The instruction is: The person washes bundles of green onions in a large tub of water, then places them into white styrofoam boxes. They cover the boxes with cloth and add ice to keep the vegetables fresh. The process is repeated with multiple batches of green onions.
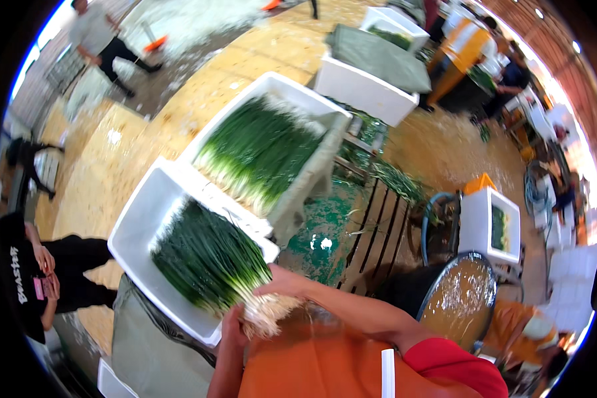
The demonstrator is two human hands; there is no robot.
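Note:
A big bunch of green onions (pixel 209 249) lies with its dark leaves inside a white foam box (pixel 136 219) in front of me. Its white stems and tangled pale roots (pixel 272 314) stick out over the box's near edge. My right hand (pixel 282 282) is closed on the stems from the right. On the other side, my left hand (pixel 232 325) grips the bunch close to the roots, its fingers partly hidden. Just beyond stands a second foam box (pixel 270 81), filled with green onions (pixel 265 149) laid side by side, a grey-green cloth (pixel 315 182) hanging over its right side.
To the right are a slatted rack (pixel 378 225), a dark tub of water (pixel 461 292), a blue hose (pixel 428 229) and a foam box on its side (pixel 487 222). A person in black (pixel 53 272) stands at left. Another cloth-covered box (pixel 365 83) sits farther back.

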